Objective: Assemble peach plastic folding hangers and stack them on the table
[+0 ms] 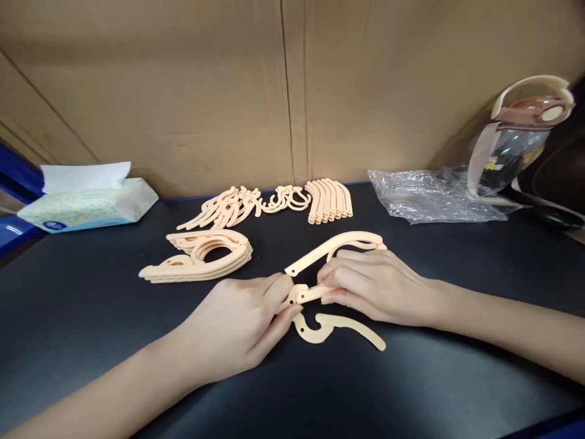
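My left hand (pixel 242 317) pinches a cream plastic folding-hanger piece (pixel 291 301), of which mainly the end with a small hole shows. In my right hand (pixel 370 280) is a hanger arm (pixel 311 294), its rounded end touching the left-hand piece. Just behind the fingers lies a longer curved hanger arm (pixel 333 249), partly covered by my right hand. A hook piece (pixel 313 332) and a slim curved strip (pixel 359 331) rest on the black table in front of my hands, touching each other.
Folded hangers are stacked (pixel 196 259) at left. Along the back lie loose hanger arms (pixel 223 207), hooks (pixel 286 200) and a row of strips (pixel 329 200). A tissue pack (pixel 86 204) stands far left, a plastic bag (pixel 434 195) and bottle (pixel 521 146) right. Cardboard (pixel 205 91) walls the back.
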{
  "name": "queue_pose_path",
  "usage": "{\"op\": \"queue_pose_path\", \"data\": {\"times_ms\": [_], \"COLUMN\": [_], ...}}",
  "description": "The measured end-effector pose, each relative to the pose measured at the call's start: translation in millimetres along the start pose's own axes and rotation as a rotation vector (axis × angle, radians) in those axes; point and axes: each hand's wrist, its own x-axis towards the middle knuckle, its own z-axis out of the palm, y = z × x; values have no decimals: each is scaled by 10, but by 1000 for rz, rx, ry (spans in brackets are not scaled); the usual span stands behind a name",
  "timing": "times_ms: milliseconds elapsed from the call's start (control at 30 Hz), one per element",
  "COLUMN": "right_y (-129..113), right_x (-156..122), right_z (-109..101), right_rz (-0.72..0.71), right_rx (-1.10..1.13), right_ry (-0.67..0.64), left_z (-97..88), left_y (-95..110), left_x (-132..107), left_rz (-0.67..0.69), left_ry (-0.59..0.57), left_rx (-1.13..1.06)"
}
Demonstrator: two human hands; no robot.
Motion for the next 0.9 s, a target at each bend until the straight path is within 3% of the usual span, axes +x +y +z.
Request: {"op": "queue_pose_path", "data": {"times_ms": [500,900], "right_y": [0,12], "right_x": [-7,0], "right_z": [2,7], "right_rz": [0,-14], "right_rx": [35,1], "right_ry": [-10,5], "left_z": [83,94], "left_y": [7,-22], "left_x": [-43,-49], "left_rz": [31,21], "left_ry": [133,103], "left_rx": [206,168]}}
